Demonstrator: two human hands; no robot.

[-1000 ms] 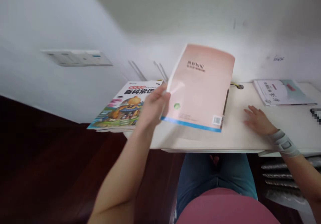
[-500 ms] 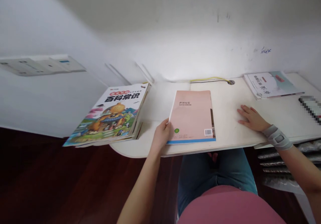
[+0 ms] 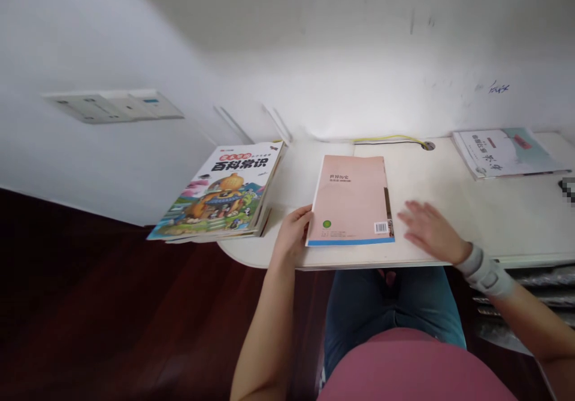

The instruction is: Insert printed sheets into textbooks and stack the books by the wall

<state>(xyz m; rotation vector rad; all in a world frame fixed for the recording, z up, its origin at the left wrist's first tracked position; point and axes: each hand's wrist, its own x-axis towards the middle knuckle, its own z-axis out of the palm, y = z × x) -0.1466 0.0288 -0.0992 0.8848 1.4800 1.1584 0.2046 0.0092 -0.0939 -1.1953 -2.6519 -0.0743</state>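
A pink book (image 3: 353, 200) with a blue band along its bottom lies back cover up on the white desk. At its lower left edge, my left hand (image 3: 293, 233) is closed on the book, with some fingertips hidden. Just right of the book, my right hand (image 3: 431, 230) is open over the desk, slightly blurred and holding nothing. A grey band with a square face wraps that wrist. To the left, a stack of books (image 3: 220, 197) has a colourful illustrated cover on top and juts past the desk's rounded corner.
At the back right lie white and teal books (image 3: 507, 152). A yellow and a black cable run along the wall to a round hole (image 3: 429, 145). A switch panel (image 3: 121, 106) is on the left wall. Plastic-wrapped items (image 3: 539, 293) sit beneath the desk.
My right hand has moved left across the desk, closer to the pink book. My left hand stays at the book's left edge. The whole view has shifted, so things appear further right.
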